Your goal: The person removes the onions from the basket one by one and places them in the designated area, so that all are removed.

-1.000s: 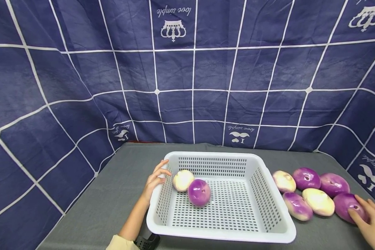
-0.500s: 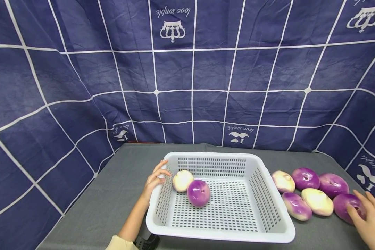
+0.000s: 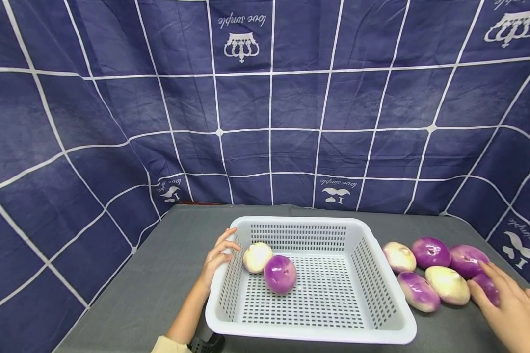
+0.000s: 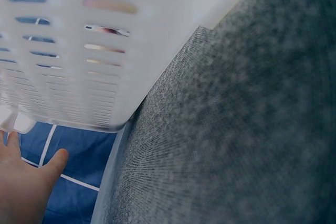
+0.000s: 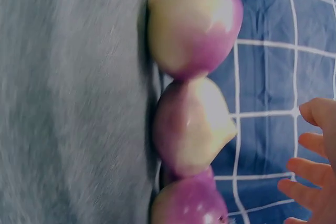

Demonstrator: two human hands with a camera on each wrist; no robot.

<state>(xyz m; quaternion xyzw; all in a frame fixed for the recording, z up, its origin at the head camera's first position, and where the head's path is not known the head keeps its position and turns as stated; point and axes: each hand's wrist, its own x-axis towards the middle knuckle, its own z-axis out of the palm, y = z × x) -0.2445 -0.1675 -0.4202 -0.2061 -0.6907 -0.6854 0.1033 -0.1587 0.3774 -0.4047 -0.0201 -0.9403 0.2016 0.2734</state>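
A white perforated plastic basket (image 3: 309, 332) stands on the grey cloth. In it lie a cream turnip (image 3: 257, 257) and a purple turnip (image 3: 280, 274), side by side. My left hand (image 3: 215, 260) rests at the basket's left rim, fingers laid over the edge; in the left wrist view its thumb stands away from the wall. Spread fingers of my right hand (image 3: 512, 311) hover over the rightmost purple turnip (image 3: 487, 288), partly hiding it. In the right wrist view that hand (image 5: 315, 166) is apart from the turnips, with nothing in its grasp.
Several more turnips lie close together right of the basket, among them a cream one (image 3: 447, 284), a purple-and-white one (image 3: 419, 291) and a purple one (image 3: 431, 252). A blue curtain (image 3: 291, 103) with white lines closes off the back and sides.
My right hand has left the rightmost purple turnip's right side and moved left over it, now covering more of it. My left hand stays at the rim.
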